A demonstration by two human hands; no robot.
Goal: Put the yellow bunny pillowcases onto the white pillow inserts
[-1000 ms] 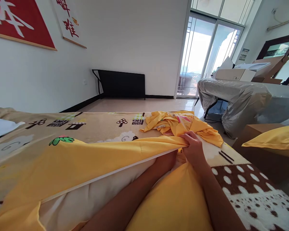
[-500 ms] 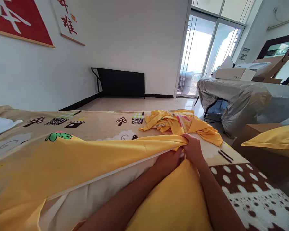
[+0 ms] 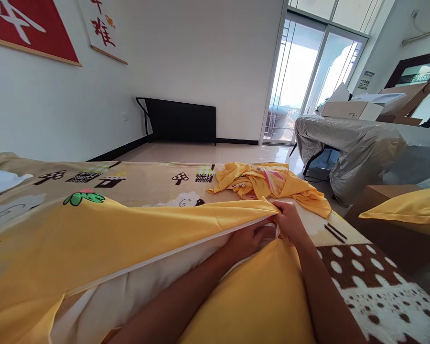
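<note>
A yellow pillowcase (image 3: 157, 222) with a long open edge stretches across the bed, its opening facing me. Inside it shows a white pillow (image 3: 139, 282), and the yellow lower side (image 3: 251, 296) of the case bulges toward me. My right hand (image 3: 291, 223) is closed on the case's right corner, where the two edges meet. Through the opening reaches my left hand (image 3: 247, 241), its fingers curled at the pillow's corner near my right hand. Its fingertips are partly hidden by the fabric. A green leaf print (image 3: 84, 198) shows on the case's left part.
A crumpled yellow cloth (image 3: 258, 179) lies beyond my hands on the patterned bed cover (image 3: 150, 179). Two thin dark sticks (image 3: 335, 232) rest to the right. Farther right are a yellow pillow (image 3: 408, 205) on a brown box (image 3: 383, 239) and a plastic-covered table (image 3: 354, 138).
My left hand has drawn slightly back toward me and to the left, away from the corner, and its fingers have loosened a little. My right hand keeps its grip on the corner.
</note>
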